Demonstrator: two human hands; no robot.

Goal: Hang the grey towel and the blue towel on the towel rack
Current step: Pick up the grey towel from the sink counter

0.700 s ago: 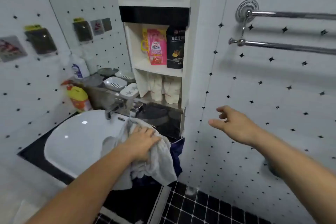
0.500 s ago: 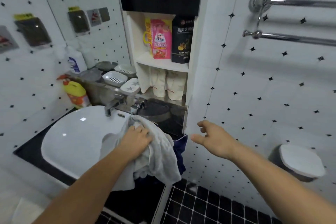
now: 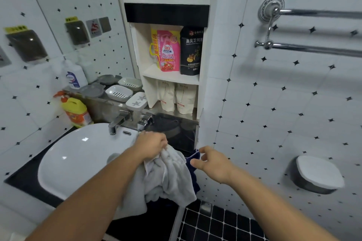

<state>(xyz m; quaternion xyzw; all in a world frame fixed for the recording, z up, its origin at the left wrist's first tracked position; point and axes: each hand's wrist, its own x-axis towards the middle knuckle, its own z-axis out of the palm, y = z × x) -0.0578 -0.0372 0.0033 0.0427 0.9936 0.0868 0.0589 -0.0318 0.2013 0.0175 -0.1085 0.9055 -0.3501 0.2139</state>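
A crumpled grey towel [image 3: 168, 178] hangs over the right rim of the white basin. My left hand [image 3: 151, 146] is closed on its top edge, bunching the cloth. Behind and to the right of it a dark blue towel [image 3: 194, 168] shows only as a narrow strip. My right hand [image 3: 210, 164] hovers right beside that strip with fingers spread, holding nothing; whether a fingertip touches the blue cloth I cannot tell. The chrome towel rack [image 3: 313, 49], two horizontal bars, is on the tiled wall at the upper right, bare.
The white basin [image 3: 78, 154] with a chrome tap [image 3: 117, 121] sits in a black counter. Bottles and soap dishes [image 3: 118, 93] line the ledge behind. A wall niche [image 3: 172, 68] holds detergent pouches. A round white-lidded holder [image 3: 317, 174] is fixed low on the right wall.
My right hand has dropped from mid-air down and left to the blue towel's edge. My left hand has slid to the grey towel's top and gathered it. The view has tilted slightly down.
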